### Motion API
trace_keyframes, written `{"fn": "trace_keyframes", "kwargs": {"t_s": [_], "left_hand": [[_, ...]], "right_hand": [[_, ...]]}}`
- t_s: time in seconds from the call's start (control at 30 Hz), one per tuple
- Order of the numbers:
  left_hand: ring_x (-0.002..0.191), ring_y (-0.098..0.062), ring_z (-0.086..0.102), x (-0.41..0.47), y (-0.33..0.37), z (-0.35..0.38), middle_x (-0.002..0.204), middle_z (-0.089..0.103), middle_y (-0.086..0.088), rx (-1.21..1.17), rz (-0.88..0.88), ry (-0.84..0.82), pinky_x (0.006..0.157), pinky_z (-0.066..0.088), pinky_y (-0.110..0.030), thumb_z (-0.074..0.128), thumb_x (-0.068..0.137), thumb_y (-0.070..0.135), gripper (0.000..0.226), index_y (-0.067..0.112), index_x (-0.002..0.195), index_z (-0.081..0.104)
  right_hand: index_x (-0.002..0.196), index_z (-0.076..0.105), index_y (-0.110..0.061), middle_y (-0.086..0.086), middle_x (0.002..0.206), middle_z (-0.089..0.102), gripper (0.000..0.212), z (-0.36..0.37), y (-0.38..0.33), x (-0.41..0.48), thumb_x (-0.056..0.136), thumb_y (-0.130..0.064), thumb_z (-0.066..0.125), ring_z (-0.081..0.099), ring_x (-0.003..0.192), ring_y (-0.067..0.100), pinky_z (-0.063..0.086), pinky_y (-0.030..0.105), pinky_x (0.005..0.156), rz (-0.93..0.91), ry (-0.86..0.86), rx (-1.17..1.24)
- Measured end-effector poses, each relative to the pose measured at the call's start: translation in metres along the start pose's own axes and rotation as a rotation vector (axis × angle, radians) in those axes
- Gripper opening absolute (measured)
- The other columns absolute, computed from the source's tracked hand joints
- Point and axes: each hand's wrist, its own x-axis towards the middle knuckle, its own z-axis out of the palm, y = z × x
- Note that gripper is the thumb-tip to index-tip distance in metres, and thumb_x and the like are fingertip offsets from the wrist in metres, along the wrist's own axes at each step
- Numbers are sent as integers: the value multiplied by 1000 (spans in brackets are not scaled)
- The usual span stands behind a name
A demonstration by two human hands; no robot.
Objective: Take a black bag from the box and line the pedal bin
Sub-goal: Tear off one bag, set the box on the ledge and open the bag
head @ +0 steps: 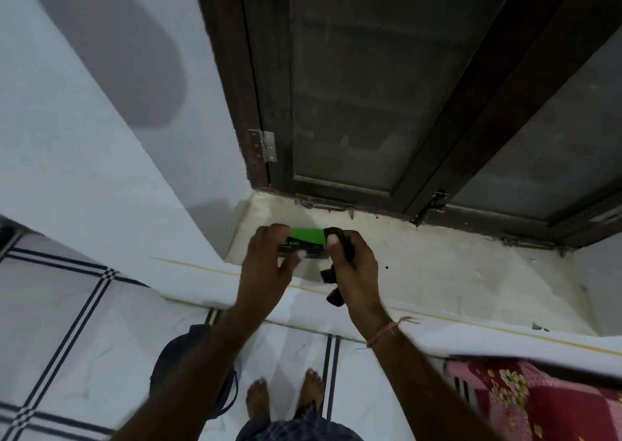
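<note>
**Both hands on box and bag at the window ledge**

Centre of frame: 2 bare hands meet over a pale stone ledge [437, 265] below a dark wood-framed window [353, 87]. Left hand [269, 265] grips a small green-and-black box [308, 243] at its left end, fingers curled over the top, thumb pressed on the front face w/ the lettering; print too blurred to read. Can't tell if the box rests on the ledge or is held just above it. Right hand [356, 265] is closed around a black bag [340, 255], folded or rolled into a strip; thumb pins the upper end right at the box's right end, and 2 loose tails poke out under the palm, lower centre. A thin thread band [383, 333] circles the right wrist.

Upper left: white wall [84, 121] w/ a soft grey shadow. A metal hinge [267, 146] sits on the window frame's left edge; latches lie along the sill.

Lower half: white sheet w/ dark double-line checks [67, 323] covers the bed. 2 bare feet [286, 393] stand on it, bottom centre. A dark round item [175, 356] lies beside the left forearm, partly hidden; can't ID it. Lower right corner: red-and-pink floral cloth [515, 397]. Pedal bin not in view.
</note>
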Motion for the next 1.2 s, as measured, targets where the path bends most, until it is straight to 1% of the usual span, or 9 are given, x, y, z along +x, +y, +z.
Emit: {"fn": "trace_keyframes", "kwargs": {"t_s": [0.07, 0.2, 0.27, 0.4, 0.57, 0.9, 1.0, 1.07, 1.2], "left_hand": [[99, -14, 69, -15, 21, -11, 111, 67, 3, -293, -167, -86, 75, 58, -25, 67, 97, 38, 32, 15, 118, 58], [113, -17, 71, -49, 46, -43, 126, 66, -2, -798, -421, -217, 85, 63, -38, 57, 101, 42, 43, 18, 135, 50], [117, -16, 70, -65, 45, -60, 131, 64, -3, -860, -448, -219, 88, 63, -40, 65, 97, 42, 52, 18, 139, 47], [109, -24, 74, -97, 26, -83, 122, 70, -13, -847, -537, -153, 78, 63, -33, 79, 89, 22, 52, 15, 131, 50], [105, -27, 75, -152, -13, -130, 110, 78, -12, -821, -538, -76, 86, 62, -36, 66, 99, 18, 22, 11, 120, 69], [106, -30, 74, -291, -76, -238, 121, 72, -23, -1023, -831, 25, 85, 62, -43, 53, 107, 23, 30, 2, 128, 60], [104, -31, 76, -316, -71, -263, 114, 75, -23, -1147, -730, -70, 88, 61, -44, 58, 103, 36, 42, -2, 118, 66], [107, -33, 75, -334, -67, -275, 111, 77, -21, -1047, -637, -146, 97, 58, -50, 70, 95, 37, 42, 1, 117, 71], [102, -31, 77, -355, -68, -280, 105, 79, -17, -973, -722, 3, 92, 61, -46, 72, 95, 32, 33, 4, 113, 73]], "right_hand": [[125, 67, -17, 5, 93, 74, 34, 12, -13, -18, 106, -37, 48, 75, 82, 25, 62, 34, 54, 51, -117, 115], [123, 70, -9, 10, 119, 75, 50, 33, -20, -42, 107, -45, 37, 71, 112, 28, 59, 47, 94, 183, -247, 302], [121, 72, -13, 4, 122, 74, 53, 43, -20, -56, 106, -50, 37, 69, 118, 24, 56, 46, 99, 208, -280, 299], [121, 73, -17, 0, 119, 75, 53, 66, -22, -93, 104, -53, 39, 70, 113, 19, 62, 37, 86, 249, -356, 259], [125, 66, -8, 13, 124, 72, 32, 102, -1, -156, 99, -26, 65, 67, 120, 26, 51, 43, 108, 144, -400, 224], [96, 71, -1, 18, 89, 76, 6, 177, 30, -324, 93, -7, 71, 73, 82, 28, 60, 32, 70, 221, -246, 154], [96, 72, -4, 15, 88, 76, 5, 185, 25, -347, 91, -6, 72, 73, 84, 27, 61, 36, 75, 123, -264, 94], [100, 73, -6, 9, 86, 74, 10, 188, 20, -361, 90, -6, 73, 73, 86, 24, 60, 39, 80, 61, -305, 86], [112, 72, -10, 8, 94, 74, 23, 188, 21, -379, 90, -12, 75, 73, 90, 23, 60, 39, 77, 100, -368, 97]]}}
